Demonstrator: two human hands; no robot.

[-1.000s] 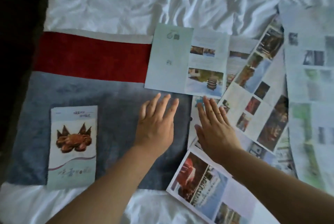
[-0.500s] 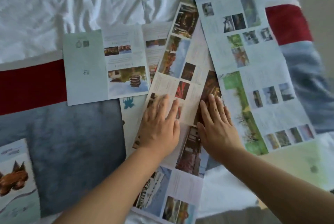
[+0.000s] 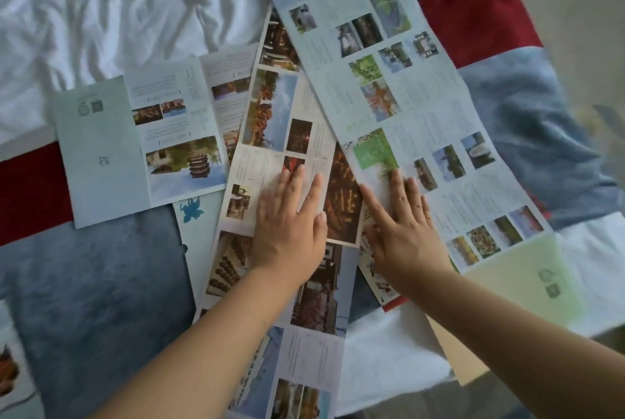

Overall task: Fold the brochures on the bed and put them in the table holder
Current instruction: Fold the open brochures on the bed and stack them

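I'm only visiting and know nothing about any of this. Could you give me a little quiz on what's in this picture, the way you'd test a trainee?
1. Pick one: the left hand lies flat on A) an unfolded brochure with temple photos, B) a pillow, C) a book.
2. True or false: the right hand holds the long pale brochure up in the air.
3. Fill in: the blanket's stripe is coloured ___.
Key: 1 A. 2 False; its straight fingers press the sheet down flat. 3 red.
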